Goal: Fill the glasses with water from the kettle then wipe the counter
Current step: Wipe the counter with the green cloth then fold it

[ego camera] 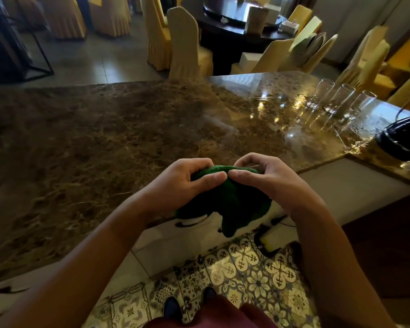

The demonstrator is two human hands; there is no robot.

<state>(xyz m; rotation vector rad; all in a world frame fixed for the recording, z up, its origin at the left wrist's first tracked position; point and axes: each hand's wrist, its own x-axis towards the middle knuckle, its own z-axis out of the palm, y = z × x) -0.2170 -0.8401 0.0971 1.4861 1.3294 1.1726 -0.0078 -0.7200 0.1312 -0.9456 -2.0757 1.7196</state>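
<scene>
Entering the wiping stage, judging by glasses (339, 100) standing beside kettle (402, 140): left hand (187, 183) and right hand (268, 178) both pinching shut on green cloth (232, 202), above surface (104, 138) near edge; water level untellable.

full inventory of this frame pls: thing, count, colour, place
counter: 1, brown marble, L-shaped, across the middle
glasses: at least 3 clear, upright, in a row at far right of the counter; more may be there, glare makes it hard to tell
kettle: 1, black, right edge of the counter, partly cut off
cloth: 1, dark green, bunched, held in both hands near the counter's inner corner
covered chairs: several, yellow-beige, background
dining table: 1, dark, round, top centre
patterned floor tiles: below the hands
shoes: dark, bottom centre
left hand: gripping the cloth
right hand: gripping the cloth
</scene>
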